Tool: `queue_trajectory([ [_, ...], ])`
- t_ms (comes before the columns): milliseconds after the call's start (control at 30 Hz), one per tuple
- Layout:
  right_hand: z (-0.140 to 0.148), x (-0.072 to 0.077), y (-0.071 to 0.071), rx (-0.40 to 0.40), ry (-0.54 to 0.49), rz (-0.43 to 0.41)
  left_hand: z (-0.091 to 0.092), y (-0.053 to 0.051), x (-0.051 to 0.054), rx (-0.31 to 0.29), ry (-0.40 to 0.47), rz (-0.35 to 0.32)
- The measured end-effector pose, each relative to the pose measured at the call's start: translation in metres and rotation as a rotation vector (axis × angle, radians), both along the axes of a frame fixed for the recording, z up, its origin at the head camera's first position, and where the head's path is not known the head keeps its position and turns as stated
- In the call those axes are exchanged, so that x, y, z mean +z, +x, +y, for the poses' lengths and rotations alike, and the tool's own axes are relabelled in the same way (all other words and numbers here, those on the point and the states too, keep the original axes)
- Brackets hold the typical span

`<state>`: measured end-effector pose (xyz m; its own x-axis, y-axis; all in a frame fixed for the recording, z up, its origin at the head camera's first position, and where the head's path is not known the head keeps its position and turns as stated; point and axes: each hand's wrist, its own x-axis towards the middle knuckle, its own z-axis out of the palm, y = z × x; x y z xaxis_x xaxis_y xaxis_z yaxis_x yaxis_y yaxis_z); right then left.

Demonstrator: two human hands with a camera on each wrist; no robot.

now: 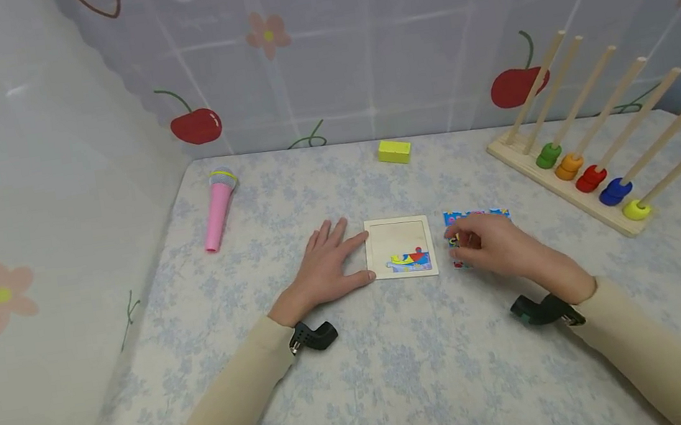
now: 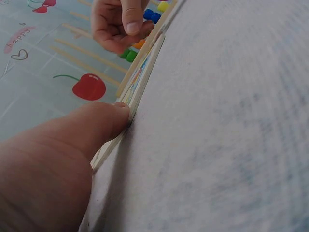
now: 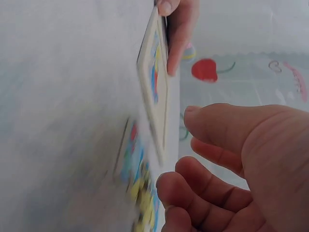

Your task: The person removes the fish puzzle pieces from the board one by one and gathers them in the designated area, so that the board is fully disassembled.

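A square wooden puzzle tray [image 1: 396, 236] lies flat on the table, with a few joined jigsaw pieces [image 1: 414, 261] along the lower right of its recess. My left hand [image 1: 326, 267] rests on the table with spread fingers, thumb and index finger touching the tray's left edge. Just right of the tray is a colourful cartoon picture [image 1: 453, 215], partly covered by my right hand [image 1: 495, 243]. That hand hovers over it, fingers loosely bent. In the right wrist view its thumb [image 3: 217, 123] and fingertips stand apart, and nothing shows between them.
A wooden peg stand [image 1: 573, 194] with coloured beads stands at the right. A pink toy microphone [image 1: 219, 211] lies at the back left, and a yellow block [image 1: 394, 152] sits near the back edge. A patterned curtain [image 1: 356, 43] hangs behind the table.
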<state>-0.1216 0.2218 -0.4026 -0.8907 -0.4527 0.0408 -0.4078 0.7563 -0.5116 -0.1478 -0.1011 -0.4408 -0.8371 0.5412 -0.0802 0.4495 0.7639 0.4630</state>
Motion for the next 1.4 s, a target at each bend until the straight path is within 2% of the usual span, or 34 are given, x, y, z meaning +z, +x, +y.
queue_trajectory([
  [267, -0.048, 0.008, -0.014, 0.098, 0.027, -0.083, -0.001, -0.001, -0.002, -0.002, -0.005, 0.004],
  [433, -0.067, 0.005, -0.014, 0.143, 0.071, -0.084, -0.001, -0.002, -0.002, -0.014, -0.001, 0.004],
  [633, -0.070, 0.000, -0.010, 0.157, 0.096, -0.070, -0.001, -0.002, 0.000, -0.017, 0.003, 0.019],
  [800, -0.070, -0.002, -0.009, 0.162, 0.102, -0.091, -0.001, -0.002, 0.000, -0.022, 0.004, 0.004],
  [1400, -0.070, -0.006, -0.007, 0.159, 0.056, -0.067, -0.001, -0.001, -0.003, -0.011, -0.006, 0.008],
])
